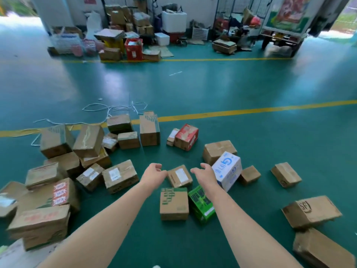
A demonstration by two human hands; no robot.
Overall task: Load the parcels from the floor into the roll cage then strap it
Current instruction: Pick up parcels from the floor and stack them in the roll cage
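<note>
Several cardboard parcels lie scattered on the green floor. My left hand (154,174) and my right hand (203,174) reach forward, both open, on either side of a small brown parcel with a white label (179,176). Neither hand touches it. In front of that parcel sit a brown box with green print (173,204) and a green box (201,204). A white box with blue print (228,172) stands just right of my right hand. A red box (186,137) lies farther back. No roll cage is in view.
A big heap of brown boxes (58,171) fills the left. More boxes (311,211) lie at the right. White strapping (114,109) is strewn by the yellow floor line (251,111). Stacked goods (123,35) and a cart (284,26) line the far wall.
</note>
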